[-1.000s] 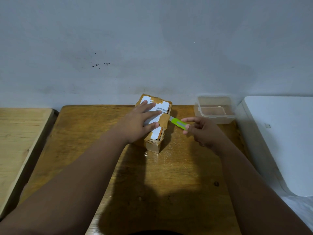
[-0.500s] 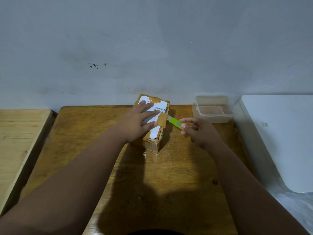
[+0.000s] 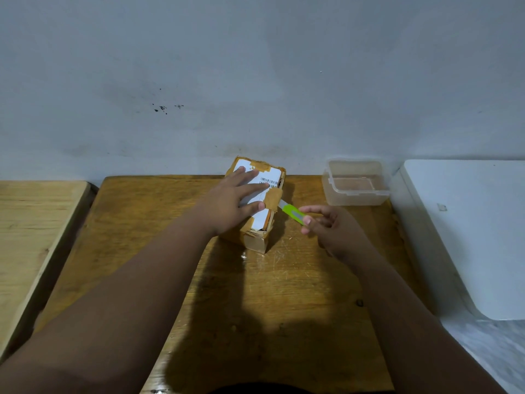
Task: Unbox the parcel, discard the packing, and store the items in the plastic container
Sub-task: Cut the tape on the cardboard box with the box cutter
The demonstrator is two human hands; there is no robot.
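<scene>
Pale grey wall [image 3: 255, 66], marked by a few dark specks at the upper left of the frame, fills the top half of the view. Below it, a brown wooden table [image 3: 159, 223] is seen at centre, with a lighter wooden surface [image 3: 31, 223] at the left edge and a white appliance [image 3: 468, 237] at the right edge. A cardboard parcel [image 3: 257, 240], wrapped in brown tape and bearing a white shipping label [image 3: 270, 177] with a barcode, is stood at the centre of the frame, near the table's far edge. The left hand [image 3: 230, 206] is laid flat on top of the parcel, its fingers spread wide across the label. A green utility knife [image 3: 294, 213] is pinched between the thumb and fingers of the right hand [image 3: 335, 231], just right of centre; its blade is pointed at the parcel's right side, close under a patch of tape, though contact cannot be confirmed. A clear plastic container [image 3: 356, 194], open on top, is placed at the right of the table, well apart from the parcel.
</scene>
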